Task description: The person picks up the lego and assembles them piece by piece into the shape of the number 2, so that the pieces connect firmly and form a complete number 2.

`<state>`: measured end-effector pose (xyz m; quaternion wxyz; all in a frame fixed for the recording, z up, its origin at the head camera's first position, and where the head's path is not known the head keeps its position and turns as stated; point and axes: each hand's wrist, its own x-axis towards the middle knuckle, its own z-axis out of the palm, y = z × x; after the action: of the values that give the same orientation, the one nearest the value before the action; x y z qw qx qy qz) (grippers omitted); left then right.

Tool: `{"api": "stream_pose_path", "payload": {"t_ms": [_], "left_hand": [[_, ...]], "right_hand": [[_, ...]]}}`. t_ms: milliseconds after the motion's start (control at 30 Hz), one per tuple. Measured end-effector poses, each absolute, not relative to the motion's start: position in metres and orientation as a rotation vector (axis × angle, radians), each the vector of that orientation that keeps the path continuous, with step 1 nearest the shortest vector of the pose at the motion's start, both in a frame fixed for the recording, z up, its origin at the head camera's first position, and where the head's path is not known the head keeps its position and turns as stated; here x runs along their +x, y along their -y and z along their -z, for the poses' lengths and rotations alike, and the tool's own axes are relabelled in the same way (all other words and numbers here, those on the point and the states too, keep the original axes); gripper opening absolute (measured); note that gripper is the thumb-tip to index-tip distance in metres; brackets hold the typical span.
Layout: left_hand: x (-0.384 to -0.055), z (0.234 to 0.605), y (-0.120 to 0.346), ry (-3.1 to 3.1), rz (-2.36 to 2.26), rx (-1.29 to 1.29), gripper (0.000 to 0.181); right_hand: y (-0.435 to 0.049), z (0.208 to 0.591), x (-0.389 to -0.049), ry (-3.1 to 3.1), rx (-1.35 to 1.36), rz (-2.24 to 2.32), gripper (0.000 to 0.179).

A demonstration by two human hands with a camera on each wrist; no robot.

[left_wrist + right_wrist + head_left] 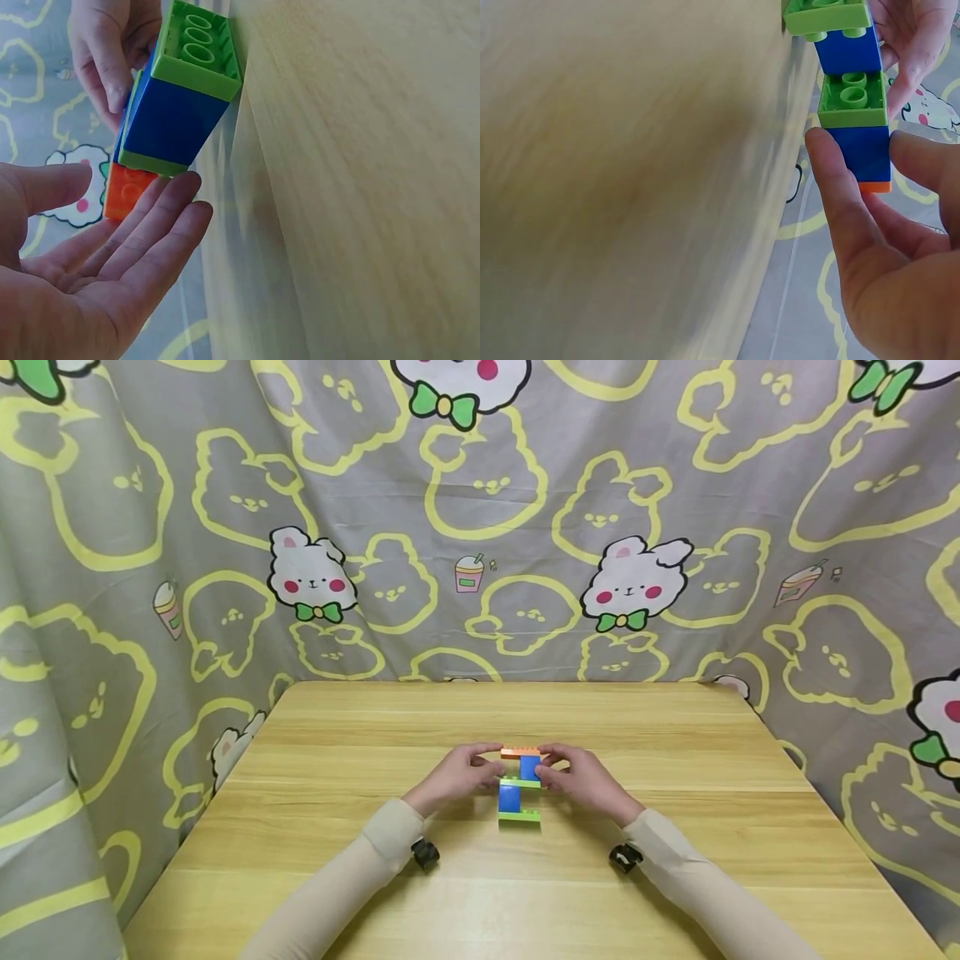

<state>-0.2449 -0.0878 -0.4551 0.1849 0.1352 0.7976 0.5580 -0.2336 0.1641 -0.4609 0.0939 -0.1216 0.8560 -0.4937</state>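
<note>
A stack of toy building blocks stands between the hands: an orange brick [517, 752] at the far end, a blue brick [528, 768], a green brick [512, 784], another blue brick [509, 799] and a green brick [517, 817] nearest me. My right hand [588, 779] pinches the farther blue brick, thumb and index finger on opposite sides. My left hand [461, 774] has its fingers extended, fingertips right at the orange and middle green bricks, its thumb apart from them. The hollow underside of the near green brick [196, 45] shows in the left wrist view.
The wooden table [360, 727] stretches around the hands. Behind it and along both sides hangs a grey patterned curtain [510, 635]. A black wrist strap [425, 855] is on the left wrist and another strap [626, 857] on the right.
</note>
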Motion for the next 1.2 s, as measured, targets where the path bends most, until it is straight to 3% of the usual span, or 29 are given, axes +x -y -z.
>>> {"api": "stream_pose_path", "payload": {"t_ms": [900,1200], "left_hand": [[-0.2481,0.4578,0.0869,-2.193,-1.493,0.392,0.054],[-0.2495,0.4602,0.0884,-2.162,-1.471,0.402,0.066]], "right_hand": [[-0.1636,0.4649,-0.2395,-2.450,-0.315,1.425,0.045],[-0.1638,0.4653,-0.2423,-2.440,-0.329,1.408,0.046]]}}
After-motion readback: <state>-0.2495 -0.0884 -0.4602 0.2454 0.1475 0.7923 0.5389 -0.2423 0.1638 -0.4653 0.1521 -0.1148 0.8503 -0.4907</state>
